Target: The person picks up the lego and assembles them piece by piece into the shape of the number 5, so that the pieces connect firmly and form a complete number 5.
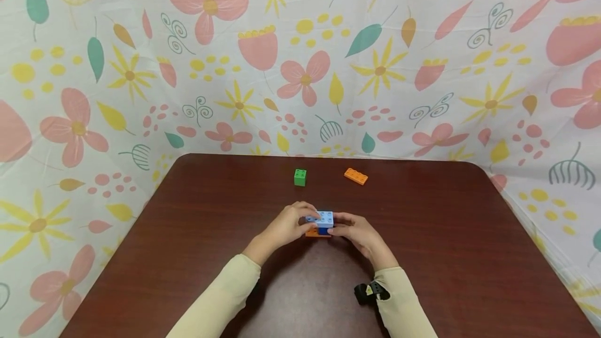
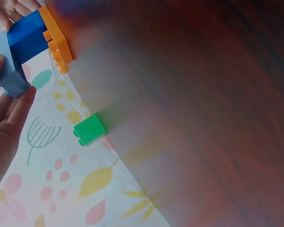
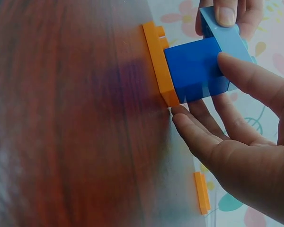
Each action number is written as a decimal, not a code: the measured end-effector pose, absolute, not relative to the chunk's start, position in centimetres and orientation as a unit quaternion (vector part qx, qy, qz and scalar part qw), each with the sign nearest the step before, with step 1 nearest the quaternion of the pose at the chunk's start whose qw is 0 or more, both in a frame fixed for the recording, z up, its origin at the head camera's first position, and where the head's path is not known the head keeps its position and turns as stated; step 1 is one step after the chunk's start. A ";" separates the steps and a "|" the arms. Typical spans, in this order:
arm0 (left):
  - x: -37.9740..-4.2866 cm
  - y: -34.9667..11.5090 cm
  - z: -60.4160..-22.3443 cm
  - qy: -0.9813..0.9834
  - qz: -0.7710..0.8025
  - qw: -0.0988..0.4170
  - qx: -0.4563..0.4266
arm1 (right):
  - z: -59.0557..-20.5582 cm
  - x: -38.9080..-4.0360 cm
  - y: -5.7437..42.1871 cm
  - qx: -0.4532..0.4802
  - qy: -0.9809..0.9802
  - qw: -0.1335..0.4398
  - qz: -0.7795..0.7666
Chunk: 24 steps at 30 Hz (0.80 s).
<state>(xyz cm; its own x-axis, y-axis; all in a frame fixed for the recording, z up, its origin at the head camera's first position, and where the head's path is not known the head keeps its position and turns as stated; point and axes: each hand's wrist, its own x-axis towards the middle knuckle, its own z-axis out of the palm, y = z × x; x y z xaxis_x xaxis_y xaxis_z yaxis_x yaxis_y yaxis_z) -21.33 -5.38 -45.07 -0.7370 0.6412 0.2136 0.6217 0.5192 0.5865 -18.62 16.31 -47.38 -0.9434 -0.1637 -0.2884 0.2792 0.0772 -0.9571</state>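
Observation:
On the table, an orange building-block plate (image 3: 157, 64) carries a dark blue brick (image 3: 191, 68), and a light blue brick (image 1: 325, 218) lies across the top. The light blue piece overhangs the dark blue one to the left, above bare orange studs. My left hand (image 1: 286, 226) pinches that overhanging end between thumb and fingers. From the other side my right hand (image 1: 360, 233) grips the dark blue brick, its thumb on the face close to the light blue edge. In the right wrist view, other fingertips (image 3: 180, 120) of this hand are right at the orange plate's end.
Farther back on the brown table (image 1: 211, 192) stands a green brick (image 1: 300, 178). An orange plate (image 1: 356, 176) lies to its right. Behind the table's far edge hangs a flowered cloth (image 1: 305, 80). A black strap (image 1: 371, 292) is at the right sleeve.

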 end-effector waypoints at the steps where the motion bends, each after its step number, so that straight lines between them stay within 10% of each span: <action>1: -21.3 -5.4 -45.1 0.871 0.332 0.015 0.363 | -47.4 -18.6 16.3 0.036 0.714 0.164 -0.679; 24: -22.3 -5.6 -45.1 0.842 0.396 0.067 0.361 | -46.9 -18.5 16.3 -0.007 0.704 0.162 -0.691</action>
